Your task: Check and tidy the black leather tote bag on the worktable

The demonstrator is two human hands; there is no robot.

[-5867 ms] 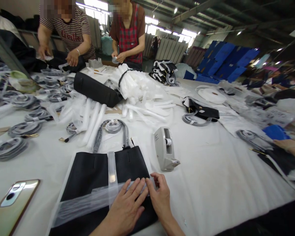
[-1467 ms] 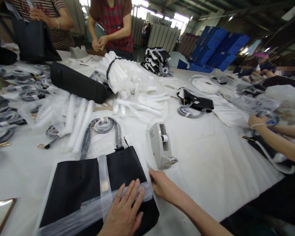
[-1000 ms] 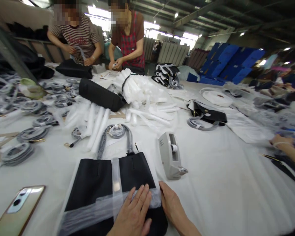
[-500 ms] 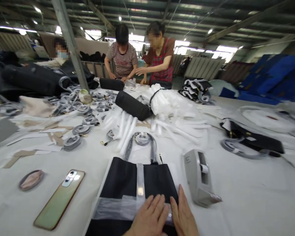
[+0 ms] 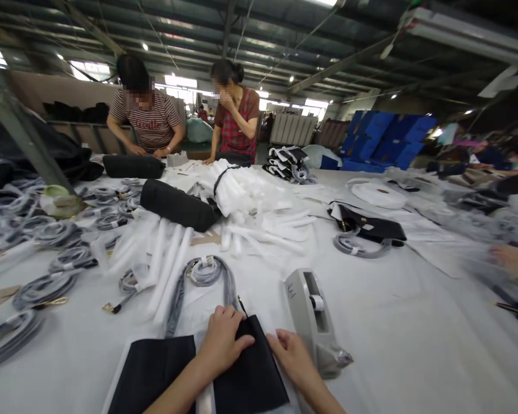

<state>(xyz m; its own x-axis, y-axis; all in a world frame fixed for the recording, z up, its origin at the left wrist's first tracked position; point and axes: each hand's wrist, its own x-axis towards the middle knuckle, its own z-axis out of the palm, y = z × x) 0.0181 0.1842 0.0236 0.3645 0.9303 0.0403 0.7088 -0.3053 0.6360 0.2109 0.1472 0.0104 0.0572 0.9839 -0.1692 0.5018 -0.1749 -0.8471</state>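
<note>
A black handbag (image 5: pixel 246 368) lies flat in front of me, its lower part cut off by the picture edge. Clear film wraps its raised handle (image 5: pixel 175 302), and a pale strip runs down its middle. My left hand (image 5: pixel 222 340) rests on the upper part of the bag, thumb spread from the fingers. At the bag's right edge is my right hand (image 5: pixel 292 355), its fingers loosely bent and apart, touching or very near the edge. A grey tape dispenser (image 5: pixel 308 313) stands just right of that hand. Inside the handle loop lies a wrapped coiled strap (image 5: pixel 204 271).
White foam tubes (image 5: pixel 172 270) and a black rolled piece (image 5: pixel 176 206) lie beyond the bag. Wrapped straps (image 5: pixel 54 233) cover the left side. Another black bag (image 5: pixel 366 223) lies right. Two people (image 5: pixel 145 118) (image 5: pixel 236 118) stand across the table; another person's blurred hand (image 5: pixel 515 261) is at far right.
My view has swung right, so the phone has left the picture. My left hand has moved up the bag towards its top edge; my right hand stays by the right edge, fingers now more bent.
</note>
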